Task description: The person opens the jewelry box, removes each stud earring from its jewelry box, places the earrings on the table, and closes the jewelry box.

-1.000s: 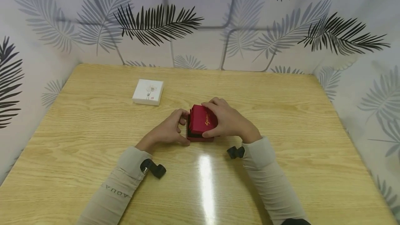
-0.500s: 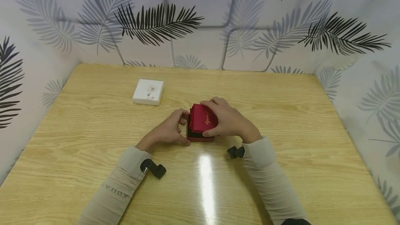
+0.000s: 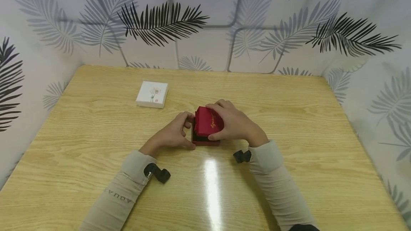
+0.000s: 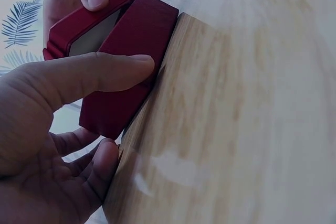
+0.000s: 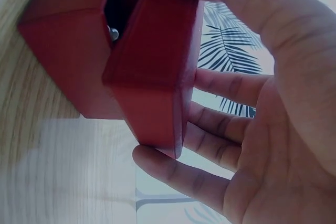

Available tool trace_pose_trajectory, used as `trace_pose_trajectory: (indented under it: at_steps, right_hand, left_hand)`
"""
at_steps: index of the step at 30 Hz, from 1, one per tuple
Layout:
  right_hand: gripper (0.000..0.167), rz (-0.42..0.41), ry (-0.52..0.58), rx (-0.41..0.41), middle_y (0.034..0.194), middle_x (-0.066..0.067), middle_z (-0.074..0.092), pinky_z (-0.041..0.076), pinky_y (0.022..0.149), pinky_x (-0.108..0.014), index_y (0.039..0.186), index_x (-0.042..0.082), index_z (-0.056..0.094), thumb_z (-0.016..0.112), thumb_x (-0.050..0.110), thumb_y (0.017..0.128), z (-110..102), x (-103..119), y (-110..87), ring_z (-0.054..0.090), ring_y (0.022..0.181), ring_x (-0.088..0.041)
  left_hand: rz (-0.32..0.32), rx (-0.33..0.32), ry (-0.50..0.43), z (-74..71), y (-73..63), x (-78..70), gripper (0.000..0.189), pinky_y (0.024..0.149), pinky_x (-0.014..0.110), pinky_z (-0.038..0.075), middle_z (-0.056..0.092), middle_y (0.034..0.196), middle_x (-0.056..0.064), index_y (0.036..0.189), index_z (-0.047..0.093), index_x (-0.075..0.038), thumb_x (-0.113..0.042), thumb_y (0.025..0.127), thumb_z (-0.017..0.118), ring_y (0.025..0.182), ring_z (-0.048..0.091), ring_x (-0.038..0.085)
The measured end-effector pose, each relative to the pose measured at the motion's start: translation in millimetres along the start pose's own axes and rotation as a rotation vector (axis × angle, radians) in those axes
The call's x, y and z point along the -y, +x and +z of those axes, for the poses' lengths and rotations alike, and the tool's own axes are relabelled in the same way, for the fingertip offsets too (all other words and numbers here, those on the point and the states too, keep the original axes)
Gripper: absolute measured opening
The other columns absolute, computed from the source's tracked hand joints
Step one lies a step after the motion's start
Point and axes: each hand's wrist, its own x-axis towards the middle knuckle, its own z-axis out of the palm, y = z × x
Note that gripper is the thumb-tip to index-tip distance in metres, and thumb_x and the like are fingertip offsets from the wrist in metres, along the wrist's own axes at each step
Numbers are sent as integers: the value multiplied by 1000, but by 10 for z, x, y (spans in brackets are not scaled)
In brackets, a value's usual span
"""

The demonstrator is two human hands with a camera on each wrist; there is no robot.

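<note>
A red gift box stands on the table, its base (image 3: 207, 143) partly under its tilted lid (image 3: 205, 124), which has gold lettering and a ribbon bow. My left hand (image 3: 174, 131) holds the base, thumb on the near side and fingers behind, as the left wrist view shows. With thumb and fingertips my right hand (image 3: 236, 122) grips the lid by opposite edges, raised at the near side. In the right wrist view a small shiny bead (image 5: 113, 34) shows in the gap at the dark interior; what it belongs to is hidden.
A square white box (image 3: 152, 92) with a flower print sits farther back on the left of the wooden table (image 3: 289, 109). Patterned leaf cloth (image 3: 205, 42) hangs behind the table. Black straps with small cameras are on both wrists.
The lid rose very slightly at first, with the right fingers shifting along with it. Over the last half second nothing has visibly moved.
</note>
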Motion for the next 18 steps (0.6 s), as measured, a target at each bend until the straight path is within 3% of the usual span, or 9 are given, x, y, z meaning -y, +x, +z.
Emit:
trace_pose_trajectory:
  at_steps: [18]
  right_hand:
    - [89, 16, -21, 3, 135, -9, 50, 54, 95, -47, 150, 14, 44, 86, 35, 74, -33, -57, -13, 47, 123, -27]
  left_hand:
    - [-2, -1, 2, 10, 5, 10, 86, 86, 31, 46, 45, 135, 13, 139, 39, -5, -9, 69, 90, 116, 43, 26]
